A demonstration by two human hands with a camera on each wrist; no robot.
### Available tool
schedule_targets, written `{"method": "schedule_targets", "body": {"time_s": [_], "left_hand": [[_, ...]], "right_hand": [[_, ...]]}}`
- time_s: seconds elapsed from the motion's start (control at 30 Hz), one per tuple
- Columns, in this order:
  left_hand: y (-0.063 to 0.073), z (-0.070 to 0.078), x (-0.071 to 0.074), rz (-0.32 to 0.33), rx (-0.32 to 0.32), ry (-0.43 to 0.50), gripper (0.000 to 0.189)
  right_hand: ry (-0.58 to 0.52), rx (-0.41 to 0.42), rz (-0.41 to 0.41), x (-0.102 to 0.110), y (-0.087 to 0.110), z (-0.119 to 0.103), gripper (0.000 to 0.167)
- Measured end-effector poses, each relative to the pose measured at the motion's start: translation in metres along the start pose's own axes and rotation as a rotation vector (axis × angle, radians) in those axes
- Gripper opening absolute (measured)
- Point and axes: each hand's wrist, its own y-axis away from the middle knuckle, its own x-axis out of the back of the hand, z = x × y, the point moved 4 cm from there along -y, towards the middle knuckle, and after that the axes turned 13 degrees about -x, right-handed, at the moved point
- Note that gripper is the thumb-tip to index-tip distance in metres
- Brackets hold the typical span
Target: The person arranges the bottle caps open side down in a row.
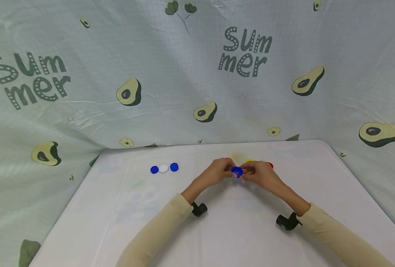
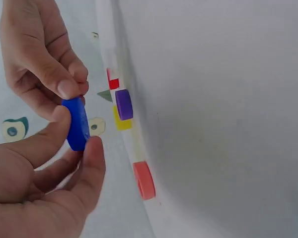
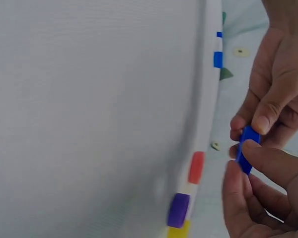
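Observation:
Both hands are raised over the far part of the white table, fingertips meeting at one blue bottle cap (image 1: 237, 171). My left hand (image 1: 220, 170) pinches its left side, thumb on one face and fingers on the other. On the opposite edge my right hand (image 1: 262, 174) pinches the same cap. In the left wrist view the cap is seen nearly edge-on. Beyond the hands, a coral-red cap (image 2: 145, 180), a purple cap (image 2: 123, 104), a yellow cap (image 2: 122, 119) and a red cap (image 2: 113, 79) lie along the far edge; the hands partly hide this group in the head view.
Left of the hands, a blue cap (image 1: 154, 170), a white cap (image 1: 163, 169) and another blue cap (image 1: 174, 167) lie in a row on the white table (image 1: 234, 237). A cloth (image 1: 170, 74) printed with avocados hangs behind and at the sides.

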Motion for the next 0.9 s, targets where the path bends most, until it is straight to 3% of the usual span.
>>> {"method": "schedule_targets", "body": {"time_s": [0.33,0.57,0.73,0.9], "left_hand": [[0.009,0.003,0.015,0.115,-0.081,0.055,0.035],[0.013,0.013,0.023,0.167,-0.153,0.063,0.034],[0.02,0.013,0.026,0.198,-0.143,0.101,0.036],[0.032,0.008,0.025,0.198,-0.107,0.119,0.038]], "right_hand": [[-0.031,0.044,-0.011,0.014,0.005,-0.015,0.029],[-0.141,0.088,0.017,0.019,0.006,-0.019,0.031],[-0.155,0.117,0.021,0.017,0.005,-0.021,0.033],[-0.149,0.119,-0.027,0.007,0.005,-0.025,0.034]]}}
